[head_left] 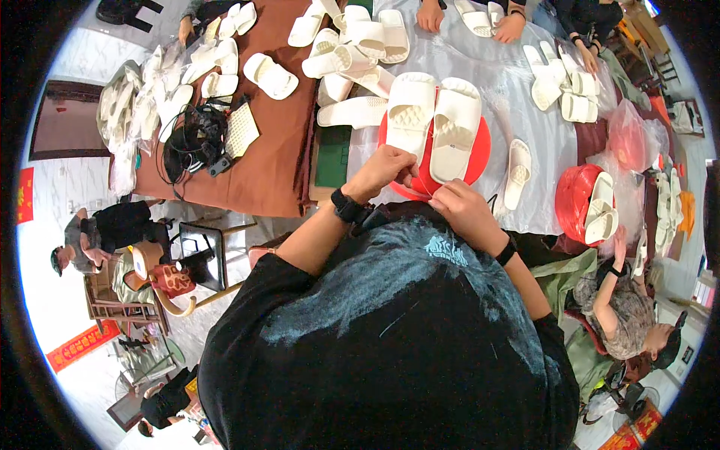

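- Head view: left slipper [410, 112] and right slipper [455, 124], both white, lie side by side on a red round stand [481, 156] near the desk's [541, 202] edge.
- Left hand [384, 171] and right hand [466, 214] bunch their fingertips by its near rim; whether they pinch something thin, one cannot tell.
- A knuckle catching the right slipper's heel could push it askew.

Two slippers [456, 120] sit on a stand [480, 154] (side by side). A slipper pile [365, 37] lies behind, left; another slipper [518, 174] lies right.
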Motion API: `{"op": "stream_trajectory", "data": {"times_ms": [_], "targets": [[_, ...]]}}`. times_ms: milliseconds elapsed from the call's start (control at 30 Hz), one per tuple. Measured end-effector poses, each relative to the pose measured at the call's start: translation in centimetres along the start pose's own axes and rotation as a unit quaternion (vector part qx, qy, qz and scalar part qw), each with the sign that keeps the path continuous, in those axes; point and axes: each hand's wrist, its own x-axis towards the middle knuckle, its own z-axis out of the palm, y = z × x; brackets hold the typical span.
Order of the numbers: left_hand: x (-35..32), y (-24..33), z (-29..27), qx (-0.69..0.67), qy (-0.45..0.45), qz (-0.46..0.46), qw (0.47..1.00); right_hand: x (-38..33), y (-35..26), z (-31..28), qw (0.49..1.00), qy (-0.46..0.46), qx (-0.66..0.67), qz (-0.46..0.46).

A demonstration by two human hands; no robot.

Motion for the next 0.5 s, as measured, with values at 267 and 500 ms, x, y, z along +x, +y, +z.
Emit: {"op": "stream_trajectory", "data": {"times_ms": [267, 500], "targets": [[-0.4, -0.4, -0.3, -0.004, 0.009, -0.013, 1.0, 0.9, -0.2, 0.3, 0.999, -0.023, 0.009, -0.039], [-0.8, -0.6, -0.7, 0.011, 0.001, -0.017, 1.0, 2.3, -0.9, -0.7, 0.994, -0.059, 0.015, -0.093]]}}
